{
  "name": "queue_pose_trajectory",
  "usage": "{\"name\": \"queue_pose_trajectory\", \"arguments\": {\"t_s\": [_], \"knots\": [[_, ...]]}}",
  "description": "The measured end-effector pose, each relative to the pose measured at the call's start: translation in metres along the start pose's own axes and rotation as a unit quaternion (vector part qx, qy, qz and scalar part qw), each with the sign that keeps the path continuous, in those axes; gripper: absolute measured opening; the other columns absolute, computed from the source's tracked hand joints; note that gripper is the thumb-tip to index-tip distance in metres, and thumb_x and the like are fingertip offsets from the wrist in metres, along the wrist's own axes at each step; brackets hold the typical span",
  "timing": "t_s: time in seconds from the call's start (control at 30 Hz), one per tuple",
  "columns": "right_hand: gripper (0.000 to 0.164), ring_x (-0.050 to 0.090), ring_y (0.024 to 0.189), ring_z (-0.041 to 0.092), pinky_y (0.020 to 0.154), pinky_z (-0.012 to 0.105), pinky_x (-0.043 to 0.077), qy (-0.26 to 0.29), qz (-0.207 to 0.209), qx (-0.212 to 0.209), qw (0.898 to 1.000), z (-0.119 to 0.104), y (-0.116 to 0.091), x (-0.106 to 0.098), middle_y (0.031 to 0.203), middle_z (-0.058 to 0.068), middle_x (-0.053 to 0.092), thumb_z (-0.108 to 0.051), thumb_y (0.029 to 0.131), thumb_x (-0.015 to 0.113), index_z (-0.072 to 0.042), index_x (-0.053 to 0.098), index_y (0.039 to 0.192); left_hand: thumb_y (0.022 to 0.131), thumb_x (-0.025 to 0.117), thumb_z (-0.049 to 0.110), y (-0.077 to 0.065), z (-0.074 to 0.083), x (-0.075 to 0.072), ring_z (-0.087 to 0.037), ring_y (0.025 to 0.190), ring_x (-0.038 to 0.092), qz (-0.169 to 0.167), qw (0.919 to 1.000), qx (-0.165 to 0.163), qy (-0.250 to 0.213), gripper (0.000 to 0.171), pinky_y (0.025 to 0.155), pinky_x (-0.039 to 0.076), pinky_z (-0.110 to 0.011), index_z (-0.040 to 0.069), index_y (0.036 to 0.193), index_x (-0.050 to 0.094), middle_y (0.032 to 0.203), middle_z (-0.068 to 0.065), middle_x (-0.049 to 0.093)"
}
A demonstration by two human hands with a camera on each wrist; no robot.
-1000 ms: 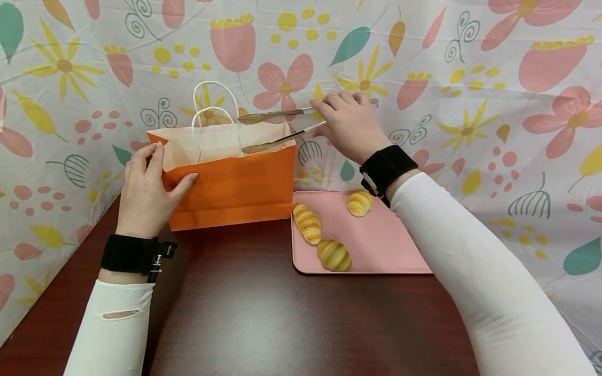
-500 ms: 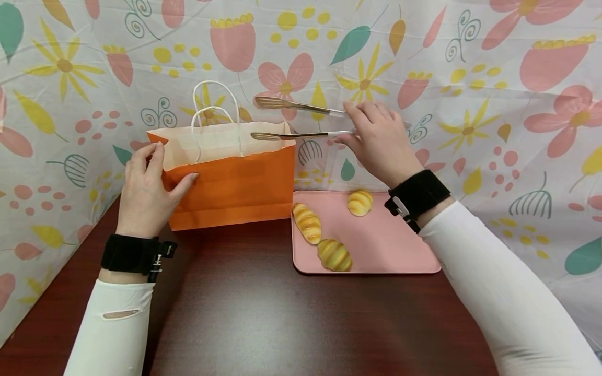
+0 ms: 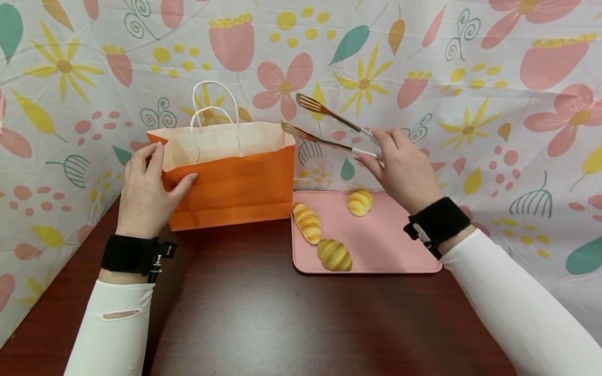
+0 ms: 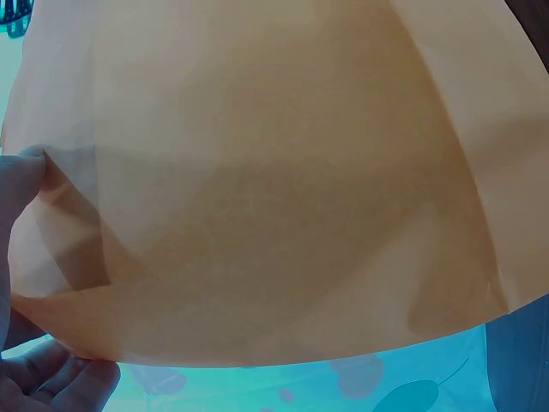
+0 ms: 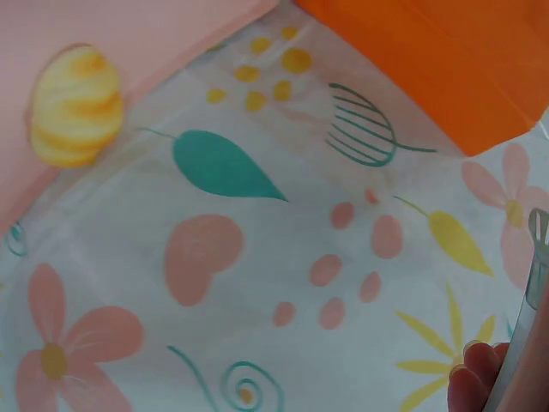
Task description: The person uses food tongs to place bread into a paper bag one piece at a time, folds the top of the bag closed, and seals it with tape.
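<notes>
My left hand (image 3: 144, 190) pinches the near left rim of an orange paper bag (image 3: 230, 188), thumb on its front. The left wrist view shows the bag's paper (image 4: 257, 215) filling most of the frame, with fingertips (image 4: 86, 382) at its edge. My right hand (image 3: 406, 167) grips metal tongs (image 3: 336, 143) above a pink tray. Their slotted tips are spread with nothing between them, one near the bag's right top corner. In the right wrist view only part of the tongs (image 5: 536, 283) shows. The bag's bottom inside is hidden.
On the pink tray (image 3: 395, 235) lie a long bread roll (image 3: 307, 223), a greenish-yellow roll (image 3: 334, 255) and a small round roll (image 3: 360, 202). White twisted handles (image 3: 216, 83) rise from the bag. A flowered cloth (image 3: 470, 94) hangs behind the dark table (image 3: 263, 324).
My right hand has drawn the tongs out of the bag's mouth, moving right and down toward the tray. My left hand and the bag stay put.
</notes>
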State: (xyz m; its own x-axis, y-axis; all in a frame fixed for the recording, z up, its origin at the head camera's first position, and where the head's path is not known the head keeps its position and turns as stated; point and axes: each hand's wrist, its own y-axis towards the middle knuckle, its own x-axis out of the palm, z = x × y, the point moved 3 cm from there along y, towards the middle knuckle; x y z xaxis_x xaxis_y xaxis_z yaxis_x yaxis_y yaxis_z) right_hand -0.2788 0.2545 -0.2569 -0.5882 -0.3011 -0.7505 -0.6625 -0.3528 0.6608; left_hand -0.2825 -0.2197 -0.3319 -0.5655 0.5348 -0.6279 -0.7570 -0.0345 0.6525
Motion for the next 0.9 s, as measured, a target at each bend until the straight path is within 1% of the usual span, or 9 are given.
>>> {"name": "queue_pose_trajectory", "arguments": {"t_s": [0.1,0.23,0.37,0.5,0.6,0.7,0.83,0.87,0.9], "knots": [[0.054,0.064,0.082,0.043,0.064,0.059,0.058,0.01,0.001,0.023,1.0,0.003,-0.012,0.001,0.119,0.025,0.058,-0.027,0.107,0.08,0.009,0.059,0.142,0.097,0.09,0.029,0.0,-0.001,0.0,-0.054,0.146,0.042,0.0,1.0,-0.001,-0.001,0.088,0.125,0.039,-0.067,-0.008,0.163,0.046,0.161,-0.03,0.044],[0.054,0.064,0.089,0.045,0.066,0.063,0.057,0.024,-0.012,0.063,0.998,0.005,-0.028,0.003,0.118,0.027,0.06,-0.028,0.109,0.077,0.009,0.055,0.142,0.097,0.09,0.029,0.0,-0.001,-0.001,-0.054,0.146,0.042,0.0,1.0,0.0,-0.002,0.088,0.125,0.039,-0.067,-0.008,0.163,0.046,0.161,-0.03,0.044],[0.056,0.065,0.099,0.047,0.079,0.064,0.056,0.041,-0.031,0.105,0.993,0.007,-0.047,0.006,0.117,0.029,0.063,-0.029,0.11,0.074,0.01,0.053,0.144,0.097,0.091,0.029,0.0,0.0,-0.001,-0.054,0.145,0.043,0.002,1.0,0.004,-0.004,0.088,0.125,0.039,-0.066,-0.008,0.163,0.047,0.16,-0.03,0.045],[0.058,0.062,0.109,0.05,0.089,0.068,0.052,0.06,-0.046,0.145,0.987,0.009,-0.067,0.009,0.124,0.032,0.061,-0.026,0.111,0.073,0.011,0.05,0.149,0.096,0.091,0.029,0.0,0.0,-0.001,-0.054,0.144,0.045,0.006,0.9999,0.01,-0.007,0.087,0.124,0.04,-0.066,-0.008,0.162,0.048,0.16,-0.03,0.046],[0.057,0.059,0.112,0.051,0.087,0.07,0.051,0.066,-0.053,0.164,0.983,0.009,-0.083,0.011,0.128,0.033,0.059,-0.022,0.111,0.071,0.009,0.047,0.153,0.096,0.091,0.029,0.001,0.0,0.0,-0.054,0.144,0.045,0.005,0.9999,0.01,-0.008,0.088,0.124,0.04,-0.067,-0.009,0.162,0.048,0.159,-0.03,0.046],[0.058,0.06,0.111,0.049,0.082,0.068,0.054,0.072,-0.066,0.181,0.979,0.01,-0.099,0.015,0.131,0.034,0.056,-0.019,0.112,0.067,0.008,0.043,0.157,0.097,0.091,0.03,0.002,0.0,0.0,-0.054,0.145,0.044,0.0,1.0,0.002,-0.008,0.088,0.125,0.038,-0.066,-0.008,0.163,0.047,0.161,-0.03,0.045],[0.063,0.06,0.11,0.049,0.08,0.065,0.057,0.087,-0.108,0.216,0.967,0.014,-0.118,0.025,0.13,0.036,0.053,-0.019,0.114,0.063,0.012,0.037,0.162,0.097,0.09,0.03,0.002,-0.001,-0.001,-0.054,0.147,0.042,-0.006,0.9999,-0.006,-0.009,0.089,0.126,0.037,-0.066,-0.007,0.165,0.045,0.162,-0.029,0.044],[0.064,0.06,0.109,0.049,0.079,0.065,0.057,0.09,-0.119,0.223,0.963,0.015,-0.123,0.028,0.127,0.037,0.053,-0.02,0.115,0.062,0.014,0.036,0.162,0.097,0.09,0.031,0.001,-0.001,-0.001,-0.054,0.147,0.042,-0.007,0.9999,-0.007,-0.01,0.089,0.126,0.037,-0.066,-0.007,0.165,0.045,0.162,-0.029,0.044],[0.064,0.059,0.107,0.048,0.078,0.063,0.057,0.094,-0.128,0.23,0.96,0.016,-0.127,0.031,0.124,0.036,0.053,-0.021,0.115,0.061,0.013,0.035,0.163,0.097,0.09,0.031,0.001,-0.001,-0.001,-0.054,0.147,0.042,-0.007,0.9999,-0.006,-0.01,0.089,0.126,0.037,-0.067,-0.007,0.165,0.045,0.162,-0.029,0.044]]}}
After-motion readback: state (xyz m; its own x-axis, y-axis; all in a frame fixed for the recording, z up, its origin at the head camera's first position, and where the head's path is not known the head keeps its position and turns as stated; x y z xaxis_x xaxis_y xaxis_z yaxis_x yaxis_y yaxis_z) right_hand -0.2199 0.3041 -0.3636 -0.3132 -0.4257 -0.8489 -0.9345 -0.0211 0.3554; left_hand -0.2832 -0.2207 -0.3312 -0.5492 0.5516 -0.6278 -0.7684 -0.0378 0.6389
